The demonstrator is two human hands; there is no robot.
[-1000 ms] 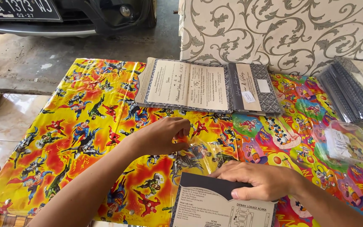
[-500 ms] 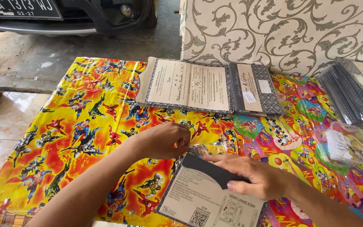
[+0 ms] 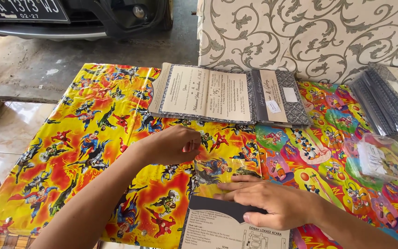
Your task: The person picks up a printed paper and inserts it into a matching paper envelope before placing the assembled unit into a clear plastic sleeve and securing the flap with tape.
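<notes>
— glossy plastic, that yellow cartoon-print table cover [image 3: 84,138]; it fills most of the view and its near and right edges are cut off.
— and behind it?
— a pale panel with grey scrollwork [image 3: 309,37], running out of frame at the top and right. top left, only the bumper of a dark car [image 3: 93,18] shows.
— next in size?
— 1 stack of opened cards [image 3: 229,94] lies flat at the far side of the cover. a second stack of dark sleeved cards [image 3: 390,101] sits at the right, cropped by the edge. nearer, a clear plastic bag [image 3: 378,159] holds small pale slips, too blurred to make out.
— the hands?
— the right hand [image 3: 272,203] lies flat, fingers stretched out, pressing on the dark flap of a cream and dark card [image 3: 226,226] at the bottom edge; the card's lower part is cut off.
— is that card in something?
— a transparent sleeve [image 3: 222,173] seems to lie across the cover between the 2 hands, but glare makes its outline hard to trace.
— the left hand?
— the left hand [image 3: 173,145] is curled, fingertips pinched together at the sleeve's far end. i cannot tell whether they truly grip it.
</notes>
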